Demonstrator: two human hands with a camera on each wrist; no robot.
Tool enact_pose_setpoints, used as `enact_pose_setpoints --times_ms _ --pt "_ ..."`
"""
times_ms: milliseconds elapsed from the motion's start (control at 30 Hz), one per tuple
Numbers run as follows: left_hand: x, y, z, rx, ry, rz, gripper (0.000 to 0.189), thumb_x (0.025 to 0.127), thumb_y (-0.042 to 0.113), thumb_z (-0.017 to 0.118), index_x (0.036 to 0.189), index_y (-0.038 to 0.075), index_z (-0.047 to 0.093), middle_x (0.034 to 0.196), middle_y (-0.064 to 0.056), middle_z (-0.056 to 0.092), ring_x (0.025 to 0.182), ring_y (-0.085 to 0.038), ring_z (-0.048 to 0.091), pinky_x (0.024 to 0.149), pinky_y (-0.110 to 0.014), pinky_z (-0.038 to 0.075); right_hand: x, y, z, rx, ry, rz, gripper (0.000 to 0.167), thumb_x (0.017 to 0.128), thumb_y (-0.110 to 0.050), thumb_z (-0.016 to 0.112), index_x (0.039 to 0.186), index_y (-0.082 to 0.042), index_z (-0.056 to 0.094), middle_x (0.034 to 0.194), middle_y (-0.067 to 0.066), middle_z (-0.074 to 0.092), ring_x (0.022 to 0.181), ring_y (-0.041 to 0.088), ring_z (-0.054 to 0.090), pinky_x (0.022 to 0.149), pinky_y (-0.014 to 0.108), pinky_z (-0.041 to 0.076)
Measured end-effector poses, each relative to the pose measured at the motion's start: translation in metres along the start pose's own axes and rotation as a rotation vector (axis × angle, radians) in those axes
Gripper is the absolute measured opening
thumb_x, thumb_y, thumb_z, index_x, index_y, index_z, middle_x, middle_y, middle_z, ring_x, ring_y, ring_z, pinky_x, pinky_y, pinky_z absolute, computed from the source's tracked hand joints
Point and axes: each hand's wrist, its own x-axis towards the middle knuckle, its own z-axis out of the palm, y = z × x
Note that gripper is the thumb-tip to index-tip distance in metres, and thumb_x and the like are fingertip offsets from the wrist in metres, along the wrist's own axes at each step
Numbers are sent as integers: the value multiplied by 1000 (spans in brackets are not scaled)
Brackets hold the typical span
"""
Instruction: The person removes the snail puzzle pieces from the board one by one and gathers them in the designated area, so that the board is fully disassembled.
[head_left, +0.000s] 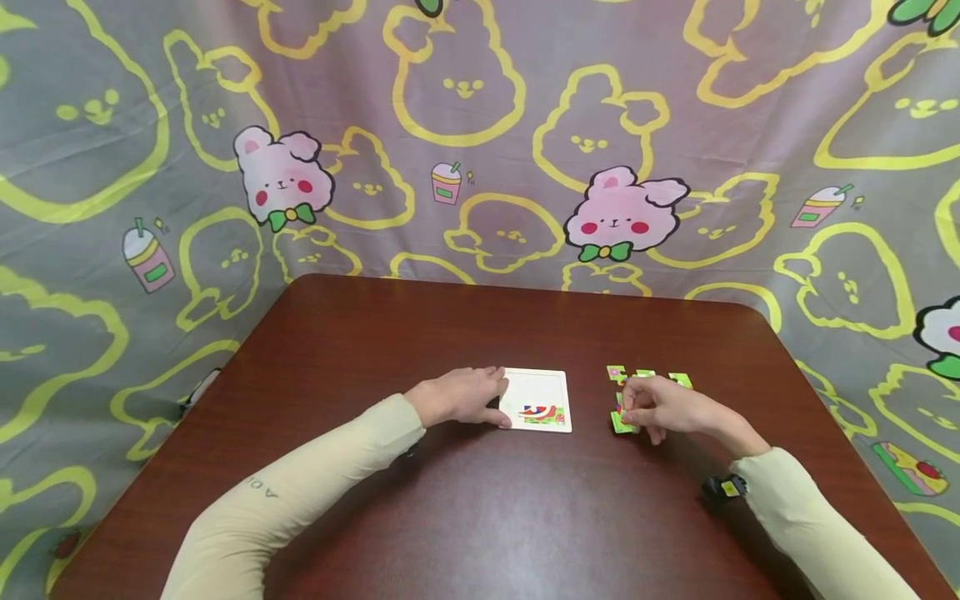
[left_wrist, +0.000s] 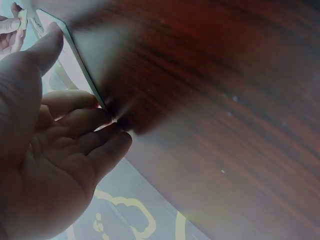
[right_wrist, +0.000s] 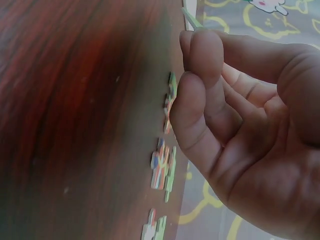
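Observation:
A square white puzzle tray lies on the table, with a few colourful pieces fitted along its lower right part. My left hand rests at the tray's left edge, its thumb on the near corner and its fingers by the far one. To the right of the tray, my right hand pinches a thin green-edged puzzle piece between thumb and fingertips; the hand hides most of its picture. Loose puzzle pieces lie around and beneath this hand, some partly covered by it.
The dark brown wooden table extends around the tray and pieces. A patterned curtain with bears hangs behind and beside it. On the right wrist sits a small black device.

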Motion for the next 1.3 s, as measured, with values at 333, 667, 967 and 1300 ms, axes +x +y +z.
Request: enact_pose_setpoints --times_ms 333,667,967,1300 --pt "0 1 0 -5 1 -10 70 90 63 56 132 7 56 151 -21 43 140 -28 45 106 -40 46 -10 6 -4 -14 -27 67 17 95 -13 64 92 0 53 72 16 63 45 18 57 46 33 50" --pt "1 0 -1 3 1 -13 69 90 63 55 132 8 56 151 -20 43 139 -27 45 105 -40 47 -17 9 -7 -65 -63 133 20 94 -17 66 88 -1 54 68 9 62 43 10 47 43 27 45" --pt "1 1 -1 -1 4 -17 71 90 64 56 133 8 56 151 -20 44 139 -28 46 105 -40 47 -14 9 -6 -90 -58 172 20 93 -18 67 86 -2 56 63 3 54 41 8 39 41 22 38" --pt "0 2 0 8 7 -18 70 89 64 56 131 8 57 150 -19 45 137 -27 48 103 -40 48 -10 1 -4 -151 -21 195 21 94 -16 66 82 -5 51 61 -1 49 41 6 32 41 19 31"
